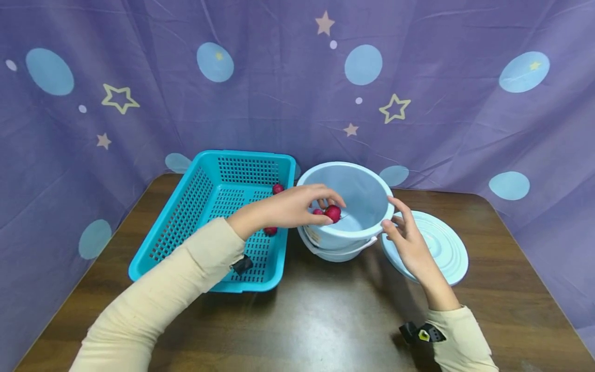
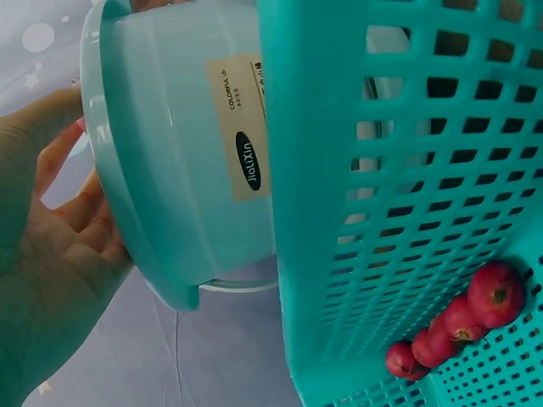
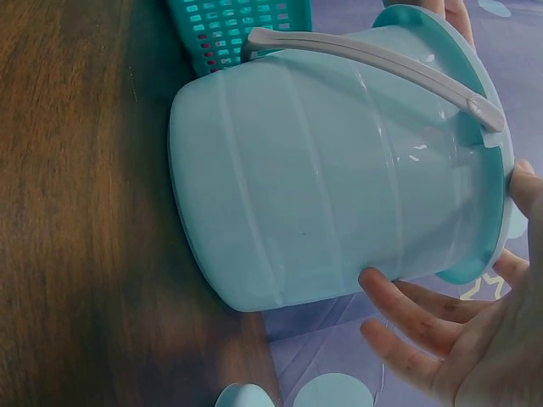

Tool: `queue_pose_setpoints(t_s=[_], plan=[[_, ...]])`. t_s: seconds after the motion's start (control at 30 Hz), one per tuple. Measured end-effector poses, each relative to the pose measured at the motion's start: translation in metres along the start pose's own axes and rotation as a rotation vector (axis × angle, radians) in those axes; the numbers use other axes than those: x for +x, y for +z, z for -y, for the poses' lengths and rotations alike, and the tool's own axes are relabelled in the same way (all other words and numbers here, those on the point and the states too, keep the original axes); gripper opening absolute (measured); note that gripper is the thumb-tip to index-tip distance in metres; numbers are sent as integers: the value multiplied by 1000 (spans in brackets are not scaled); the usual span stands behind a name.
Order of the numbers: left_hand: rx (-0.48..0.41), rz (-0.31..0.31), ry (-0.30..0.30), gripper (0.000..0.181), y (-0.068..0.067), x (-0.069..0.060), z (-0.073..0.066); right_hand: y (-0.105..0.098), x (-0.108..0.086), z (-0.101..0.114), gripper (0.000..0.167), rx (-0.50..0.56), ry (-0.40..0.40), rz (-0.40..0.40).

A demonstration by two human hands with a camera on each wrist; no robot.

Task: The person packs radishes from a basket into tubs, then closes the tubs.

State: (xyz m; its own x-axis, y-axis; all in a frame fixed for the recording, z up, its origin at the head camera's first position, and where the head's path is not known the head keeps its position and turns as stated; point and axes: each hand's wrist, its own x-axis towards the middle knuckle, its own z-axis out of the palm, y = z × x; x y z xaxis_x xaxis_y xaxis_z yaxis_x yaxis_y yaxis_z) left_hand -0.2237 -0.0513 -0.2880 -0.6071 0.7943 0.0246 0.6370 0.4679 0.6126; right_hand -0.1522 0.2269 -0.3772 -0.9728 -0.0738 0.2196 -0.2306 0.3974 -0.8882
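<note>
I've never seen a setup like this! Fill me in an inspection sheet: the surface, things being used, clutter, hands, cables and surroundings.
Surface: brown wood-look table.
Things in use: turquoise basket holding several red radishes; pale blue bucket beside it; round pale blue lid lying on the bucket's other side.
Clutter: nothing seen.
Left hand: holds a radish between its fingers and thumb at the bucket's mouth.
Right hand: touches the bucket's rim.
Cables: nothing seen.
Surroundings: purple curtain with stars and blue spots behind the table.
</note>
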Motion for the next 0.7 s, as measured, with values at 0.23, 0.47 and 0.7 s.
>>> queue_pose_setpoints(t_s=[0.23,0.47,0.7], plan=[[21,-2,11,36,0,0,1,-1,0,1,54,-11,-3,-7],[-7,-88,86,32,-7,-6,8,-2,-1,-1,54,-5,9,-3],[-116,-248,-21,27,-22,-30,25,-1,0,-1,54,-2,9,1]])
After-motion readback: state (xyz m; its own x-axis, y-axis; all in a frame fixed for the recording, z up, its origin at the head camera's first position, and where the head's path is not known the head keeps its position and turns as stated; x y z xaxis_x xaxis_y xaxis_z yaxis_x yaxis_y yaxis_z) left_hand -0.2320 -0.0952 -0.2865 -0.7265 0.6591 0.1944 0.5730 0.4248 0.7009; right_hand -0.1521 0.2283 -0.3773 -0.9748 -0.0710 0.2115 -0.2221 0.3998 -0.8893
